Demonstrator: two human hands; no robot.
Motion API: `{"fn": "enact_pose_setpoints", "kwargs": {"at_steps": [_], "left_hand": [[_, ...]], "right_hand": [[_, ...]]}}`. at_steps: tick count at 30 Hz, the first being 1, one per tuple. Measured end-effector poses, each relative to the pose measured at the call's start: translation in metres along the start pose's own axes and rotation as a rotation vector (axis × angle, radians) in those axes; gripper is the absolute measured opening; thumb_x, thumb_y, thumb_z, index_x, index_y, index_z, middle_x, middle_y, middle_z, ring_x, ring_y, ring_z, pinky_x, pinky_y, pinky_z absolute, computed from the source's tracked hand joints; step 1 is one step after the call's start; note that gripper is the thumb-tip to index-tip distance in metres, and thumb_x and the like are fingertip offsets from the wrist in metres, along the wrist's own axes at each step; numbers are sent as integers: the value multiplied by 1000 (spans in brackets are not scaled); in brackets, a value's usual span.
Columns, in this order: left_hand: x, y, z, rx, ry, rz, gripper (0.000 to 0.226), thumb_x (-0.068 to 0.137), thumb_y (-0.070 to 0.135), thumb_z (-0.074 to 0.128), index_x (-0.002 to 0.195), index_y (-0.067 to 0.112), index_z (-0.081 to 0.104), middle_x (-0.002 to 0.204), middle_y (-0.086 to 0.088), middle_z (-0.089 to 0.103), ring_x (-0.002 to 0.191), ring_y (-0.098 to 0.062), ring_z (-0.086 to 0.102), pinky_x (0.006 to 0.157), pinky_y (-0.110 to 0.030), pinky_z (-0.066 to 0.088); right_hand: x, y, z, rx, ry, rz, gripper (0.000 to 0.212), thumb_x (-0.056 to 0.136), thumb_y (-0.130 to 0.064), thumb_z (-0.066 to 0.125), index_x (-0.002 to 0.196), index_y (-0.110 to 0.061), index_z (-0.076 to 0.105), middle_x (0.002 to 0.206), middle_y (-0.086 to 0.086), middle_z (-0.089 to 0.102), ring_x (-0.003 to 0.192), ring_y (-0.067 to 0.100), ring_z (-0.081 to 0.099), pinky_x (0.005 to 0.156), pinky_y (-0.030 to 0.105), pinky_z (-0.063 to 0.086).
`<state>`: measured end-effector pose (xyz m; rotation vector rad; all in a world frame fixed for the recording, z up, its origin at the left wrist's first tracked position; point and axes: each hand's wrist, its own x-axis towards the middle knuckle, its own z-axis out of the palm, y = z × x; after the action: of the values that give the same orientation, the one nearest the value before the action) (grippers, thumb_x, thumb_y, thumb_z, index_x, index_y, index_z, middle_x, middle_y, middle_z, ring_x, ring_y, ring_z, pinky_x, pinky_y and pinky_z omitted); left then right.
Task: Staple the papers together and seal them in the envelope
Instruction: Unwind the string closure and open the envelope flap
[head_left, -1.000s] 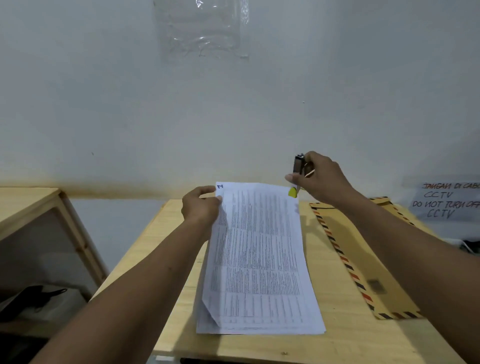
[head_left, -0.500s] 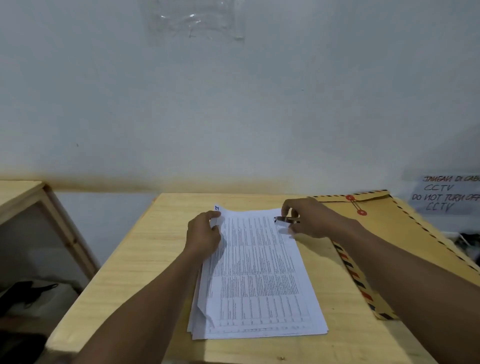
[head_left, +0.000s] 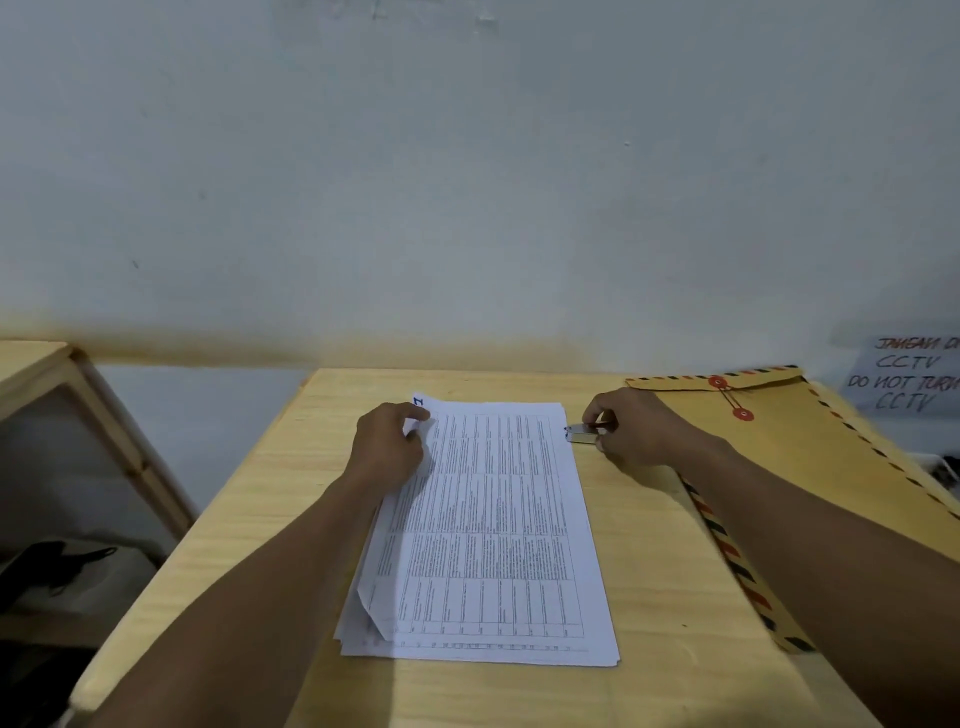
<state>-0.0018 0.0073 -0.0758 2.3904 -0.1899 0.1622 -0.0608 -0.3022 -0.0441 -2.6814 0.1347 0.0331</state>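
On the table (head_left: 270, 493), the left hand (head_left: 387, 449) pinches the papers (head_left: 493, 530) at their 11 o'clock corner. At their 1 o'clock, the right hand (head_left: 631, 428) grips a stapler (head_left: 581, 434)

stapler (head_left: 581, 434) now on table (head_left: 649, 571), off papers (head_left: 493, 519)

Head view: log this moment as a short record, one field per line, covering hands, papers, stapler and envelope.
left hand: grips the top left corner of the papers
right hand: holds the stapler
stapler: low at the papers' right edge near the top corner; whether it bites the sheets cannot be told
papers: stack lying on the table, left edge curled up
envelope: brown, flat on the table right of the papers, right forearm over it
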Motion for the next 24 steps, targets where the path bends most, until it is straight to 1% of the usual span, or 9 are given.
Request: {"fn": "enact_pose_setpoints", "kwargs": {"at_steps": [2,4,6,10,14,17,20,22,24], "left_hand": [[2,-2,0,37,11,9,33,93,0,59,121,9,73,139,-11,62,132,-30,55,105,-29,40],[5,-1,-3,86,28,19,34,90,3,61,121,14,72,140,-12,59,132,-33,52,110,-38,42],[8,7,-6,99,45,36,35,87,6,63,120,17,72,138,-13,58,131,-36,51,108,-43,44],[6,46,-2,104,38,145,35,89,11,64,121,19,71,135,-14,58,128,-36,52,104,-42,45],[-6,97,24,102,-47,286,34,92,16,64,126,20,68,137,-12,56,130,-33,48,103,-39,42],[-18,135,52,113,-153,398,37,93,20,64,129,20,65,137,-10,56,131,-31,47,103,-36,40],[-28,167,83,129,-298,457,39,94,26,64,133,21,62,139,-9,54,132,-29,46,105,-39,43],[-32,185,105,150,-360,491,42,94,29,64,135,22,60,141,-8,54,132,-28,47,105,-40,45],[-35,201,126,191,-393,523,48,94,32,63,140,21,56,147,-7,50,135,-27,45,106,-42,44]], "right_hand": [[-1,0,-1,18,1,19,32,85,-10,69,114,-22,69,118,3,63,99,21,60,82,31,50],[-6,0,-6,27,11,49,40,86,-20,69,125,-25,63,124,2,56,106,22,58,90,36,51],[-14,2,-16,26,32,58,43,86,-23,69,128,-26,60,126,0,52,107,21,56,92,39,51],[-37,23,-41,21,91,75,36,88,-20,67,123,-20,64,125,1,55,105,17,55,85,34,49],[-64,55,-60,-50,98,187,35,84,-29,68,118,-26,63,131,3,54,116,25,54,97,45,49],[-79,79,-63,-87,73,267,34,82,-34,67,116,-29,62,135,2,54,119,26,53,102,49,46],[-94,93,-59,-110,11,310,38,85,-32,65,122,-27,61,133,0,54,118,24,53,101,43,47],[-105,99,-55,-143,-39,291,40,87,-31,65,126,-25,61,131,1,53,116,22,54,95,35,49],[-117,103,-52,-183,-33,250,36,89,-33,65,124,-26,62,126,-1,54,114,20,54,92,33,50]]}}
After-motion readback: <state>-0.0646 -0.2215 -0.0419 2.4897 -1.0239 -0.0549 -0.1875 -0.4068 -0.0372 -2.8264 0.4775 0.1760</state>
